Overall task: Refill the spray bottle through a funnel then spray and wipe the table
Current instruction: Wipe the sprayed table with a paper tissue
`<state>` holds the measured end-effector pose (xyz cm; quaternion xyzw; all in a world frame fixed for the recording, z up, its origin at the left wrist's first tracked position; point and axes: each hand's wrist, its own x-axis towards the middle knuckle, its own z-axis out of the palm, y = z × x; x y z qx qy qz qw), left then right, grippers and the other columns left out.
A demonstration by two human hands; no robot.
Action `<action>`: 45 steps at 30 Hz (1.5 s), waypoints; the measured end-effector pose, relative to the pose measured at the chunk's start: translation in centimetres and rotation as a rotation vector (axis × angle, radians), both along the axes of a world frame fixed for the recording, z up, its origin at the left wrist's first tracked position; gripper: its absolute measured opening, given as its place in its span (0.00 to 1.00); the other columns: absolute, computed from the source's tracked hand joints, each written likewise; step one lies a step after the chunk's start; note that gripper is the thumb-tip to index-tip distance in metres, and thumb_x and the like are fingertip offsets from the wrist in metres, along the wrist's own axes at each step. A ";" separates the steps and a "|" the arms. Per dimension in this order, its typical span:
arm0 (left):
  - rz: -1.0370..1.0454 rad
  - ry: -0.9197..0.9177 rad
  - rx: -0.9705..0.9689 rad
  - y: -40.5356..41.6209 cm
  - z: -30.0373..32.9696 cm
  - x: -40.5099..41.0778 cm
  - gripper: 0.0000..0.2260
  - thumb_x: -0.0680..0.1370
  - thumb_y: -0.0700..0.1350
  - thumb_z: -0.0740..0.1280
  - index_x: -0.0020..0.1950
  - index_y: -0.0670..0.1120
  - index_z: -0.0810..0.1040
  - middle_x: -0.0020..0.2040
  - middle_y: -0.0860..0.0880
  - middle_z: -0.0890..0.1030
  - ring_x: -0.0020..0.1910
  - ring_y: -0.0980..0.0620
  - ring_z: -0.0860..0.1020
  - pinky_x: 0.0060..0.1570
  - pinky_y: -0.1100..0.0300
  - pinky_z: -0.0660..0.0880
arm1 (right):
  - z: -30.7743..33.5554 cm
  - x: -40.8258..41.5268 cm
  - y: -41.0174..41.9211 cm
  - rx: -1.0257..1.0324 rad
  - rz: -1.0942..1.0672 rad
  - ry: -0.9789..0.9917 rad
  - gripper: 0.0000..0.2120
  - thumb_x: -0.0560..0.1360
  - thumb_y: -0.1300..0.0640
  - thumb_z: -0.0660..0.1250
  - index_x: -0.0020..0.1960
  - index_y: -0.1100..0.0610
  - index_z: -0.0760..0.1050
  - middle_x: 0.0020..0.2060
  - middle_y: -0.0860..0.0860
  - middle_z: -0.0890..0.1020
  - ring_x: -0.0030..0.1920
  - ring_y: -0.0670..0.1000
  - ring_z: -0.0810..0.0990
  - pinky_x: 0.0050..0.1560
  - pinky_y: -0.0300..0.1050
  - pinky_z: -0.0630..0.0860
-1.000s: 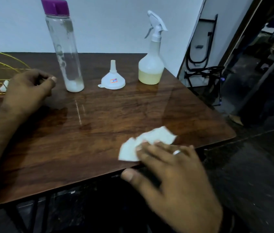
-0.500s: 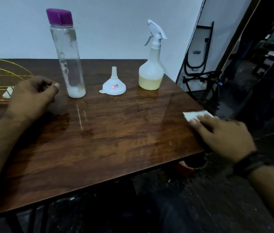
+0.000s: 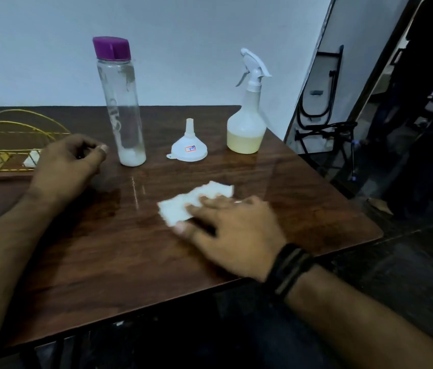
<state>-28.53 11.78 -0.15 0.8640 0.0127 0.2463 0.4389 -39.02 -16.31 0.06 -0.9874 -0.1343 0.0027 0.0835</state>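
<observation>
The brown table [image 3: 316, 198] holds everything. The right hand [image 3: 234, 230] lies flat, fingers straight, pressing a white cloth [image 3: 180, 206] near the middle. The left hand [image 3: 69, 163] rests loosely curled, holding nothing. At the back stand a tall bottle [image 3: 122, 107], then the spray bottle [image 3: 247, 121], with the small funnel [image 3: 189, 147] upside down between them.

Upright spray bottle [image 3: 247, 123], inverted funnel [image 3: 189, 147], white cloth [image 3: 191, 202] flat.

Right hand [image 3: 232, 230] presses a white cloth [image 3: 183, 206] flat on the wooden table [image 3: 103, 262] | left hand [image 3: 66, 166] rests loosely curled | spray bottle [image 3: 247, 123], funnel [image 3: 189, 146], capped bottle [image 3: 122, 102] stand behind.
</observation>
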 end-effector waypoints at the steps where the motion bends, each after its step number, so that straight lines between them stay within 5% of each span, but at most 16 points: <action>1: -0.002 -0.004 0.010 -0.1 0.0 0.0 0.07 0.81 0.48 0.69 0.53 0.46 0.82 0.41 0.40 0.81 0.28 0.66 0.76 0.29 0.68 0.72 | -0.1 0.5 -2.1 -0.012 -0.071 -0.019 0.41 0.71 0.20 0.35 0.78 0.32 0.61 0.80 0.36 0.65 0.79 0.48 0.67 0.74 0.67 0.63; 4: -0.022 -0.026 0.019 0.2 -0.1 0.3 0.03 0.80 0.47 0.69 0.50 0.49 0.82 0.40 0.42 0.81 0.29 0.64 0.76 0.31 0.70 0.71 | 0.5 3.9 -7.4 -0.043 -0.330 0.029 0.47 0.65 0.17 0.31 0.78 0.30 0.58 0.81 0.36 0.63 0.79 0.54 0.67 0.75 0.67 0.61; 6: -0.033 -0.030 0.006 0.5 -0.2 0.6 0.04 0.80 0.48 0.70 0.45 0.51 0.81 0.38 0.44 0.81 0.31 0.57 0.76 0.38 0.61 0.75 | 1.3 6.3 -8.2 -0.040 -0.405 0.034 0.47 0.64 0.16 0.30 0.77 0.28 0.59 0.81 0.39 0.65 0.79 0.58 0.67 0.74 0.70 0.61; 8: -0.032 -0.030 -0.013 0.6 -0.3 0.7 0.04 0.80 0.48 0.70 0.46 0.51 0.81 0.37 0.47 0.81 0.32 0.57 0.76 0.41 0.57 0.77 | 1.4 7.4 -6.0 -0.009 -0.375 0.009 0.41 0.67 0.16 0.34 0.74 0.27 0.61 0.79 0.39 0.68 0.78 0.59 0.68 0.72 0.72 0.64; 10: -0.030 -0.042 -0.007 0.5 -0.4 0.6 0.03 0.80 0.47 0.70 0.48 0.49 0.82 0.36 0.47 0.80 0.30 0.62 0.76 0.36 0.65 0.74 | 1.1 7.2 -1.7 0.003 -0.271 -0.001 0.34 0.72 0.20 0.39 0.71 0.28 0.64 0.76 0.40 0.72 0.76 0.61 0.69 0.71 0.72 0.66; 17: -0.026 -0.050 -0.005 0.5 -0.4 0.4 0.03 0.80 0.46 0.70 0.49 0.48 0.81 0.36 0.45 0.80 0.28 0.65 0.75 0.29 0.72 0.69 | 0.0 -2.7 7.7 0.015 0.124 -0.031 0.33 0.77 0.23 0.45 0.74 0.36 0.69 0.78 0.41 0.70 0.77 0.56 0.68 0.71 0.74 0.58; 22: -0.023 -0.054 -0.008 0.8 -0.7 0.7 0.03 0.80 0.47 0.70 0.48 0.49 0.82 0.35 0.50 0.80 0.34 0.54 0.76 0.41 0.59 0.73 | 0.0 -3.0 -1.6 -0.128 -0.119 -0.092 0.39 0.74 0.21 0.33 0.77 0.31 0.64 0.78 0.38 0.70 0.74 0.48 0.74 0.69 0.60 0.67; 27: -0.054 -0.056 -0.023 0.9 -1.0 1.1 0.04 0.79 0.48 0.70 0.48 0.49 0.82 0.35 0.52 0.79 0.35 0.52 0.76 0.41 0.58 0.72 | 2.2 3.9 -8.3 -0.201 -0.351 0.077 0.36 0.77 0.23 0.37 0.80 0.32 0.59 0.82 0.41 0.64 0.79 0.53 0.67 0.74 0.60 0.60; 31: -0.061 -0.044 -0.021 1.1 -1.0 1.2 0.04 0.79 0.48 0.70 0.48 0.49 0.82 0.36 0.52 0.79 0.35 0.52 0.76 0.42 0.58 0.72 | 1.5 7.3 -4.0 -0.138 -0.231 -0.008 0.31 0.77 0.24 0.41 0.74 0.30 0.64 0.77 0.37 0.71 0.76 0.53 0.71 0.72 0.58 0.66; 34: -0.052 -0.045 -0.003 1.0 -1.0 0.9 0.04 0.79 0.48 0.70 0.49 0.48 0.82 0.36 0.52 0.79 0.34 0.53 0.75 0.41 0.59 0.72 | 0.7 5.8 2.0 -0.117 -0.049 -0.115 0.27 0.81 0.30 0.45 0.71 0.37 0.73 0.71 0.41 0.78 0.72 0.55 0.75 0.67 0.55 0.70; 37: -0.046 -0.026 0.028 0.8 -0.7 0.3 0.05 0.79 0.50 0.70 0.49 0.49 0.82 0.38 0.51 0.80 0.39 0.49 0.78 0.44 0.56 0.75 | -0.2 3.0 6.2 -0.096 0.059 -0.138 0.27 0.80 0.35 0.47 0.67 0.41 0.78 0.66 0.46 0.81 0.65 0.60 0.79 0.64 0.63 0.72; 45: -0.236 -0.056 0.391 -5.3 0.8 -3.4 0.06 0.80 0.50 0.69 0.50 0.48 0.82 0.38 0.50 0.82 0.38 0.49 0.80 0.43 0.55 0.77 | 0.0 1.5 3.3 0.002 0.036 -0.132 0.16 0.81 0.48 0.58 0.60 0.47 0.82 0.58 0.47 0.84 0.60 0.57 0.80 0.63 0.59 0.72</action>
